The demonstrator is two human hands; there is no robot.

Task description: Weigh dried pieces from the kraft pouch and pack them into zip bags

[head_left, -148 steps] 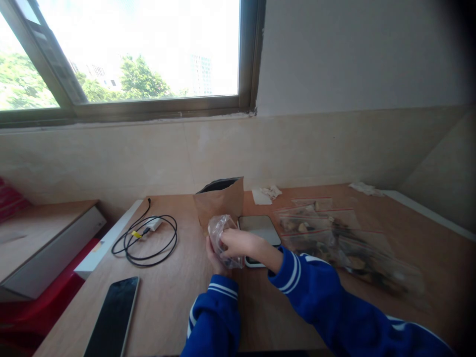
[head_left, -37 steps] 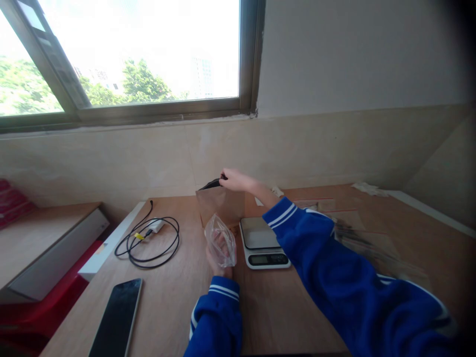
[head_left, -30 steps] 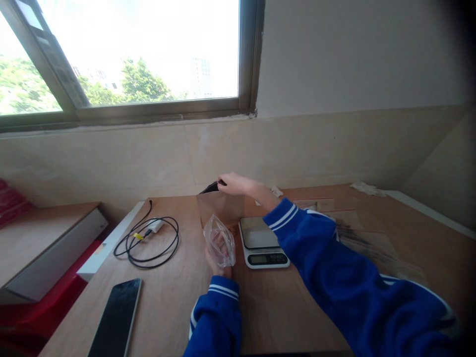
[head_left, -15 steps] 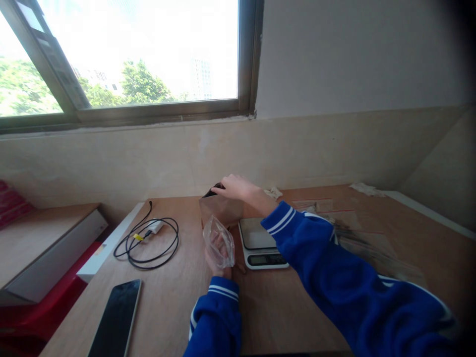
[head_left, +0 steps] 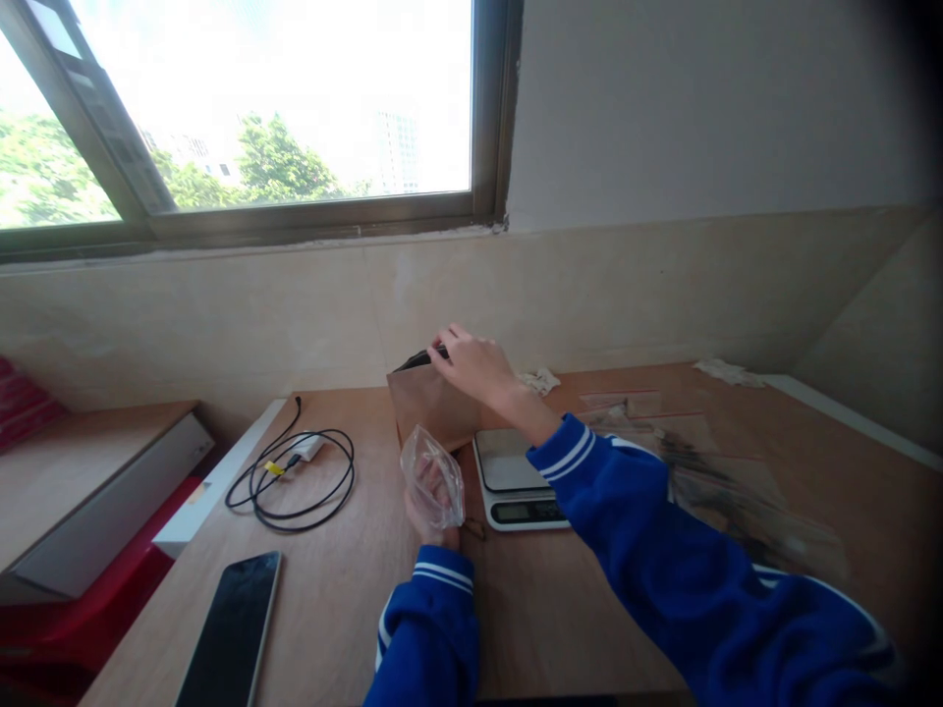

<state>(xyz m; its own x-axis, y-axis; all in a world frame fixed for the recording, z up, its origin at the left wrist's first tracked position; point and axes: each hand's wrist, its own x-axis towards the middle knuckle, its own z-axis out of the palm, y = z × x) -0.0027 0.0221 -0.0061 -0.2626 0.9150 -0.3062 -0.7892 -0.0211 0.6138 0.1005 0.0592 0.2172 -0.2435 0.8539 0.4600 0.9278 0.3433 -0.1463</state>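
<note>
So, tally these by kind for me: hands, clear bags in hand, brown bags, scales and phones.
Hands: 2, left hand and right hand
Clear bag in hand: 1
Brown bag: 1
Scale: 1
Phone: 1
Total: 6

Two long sleeves (head_left: 634, 520) in bright blue, cuffs (head_left: 556, 442) behind the bare fingers (head_left: 440, 367), paired thin white stripes (head_left: 569, 459) circling each cuff, white bands (head_left: 382, 628) running lengthwise farther back from the fingers, soft creases well behind the fingers.

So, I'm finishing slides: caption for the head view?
Left hand holds a clear plastic bag; right hand at the mouth of a brown bag near a digital scale.
</note>
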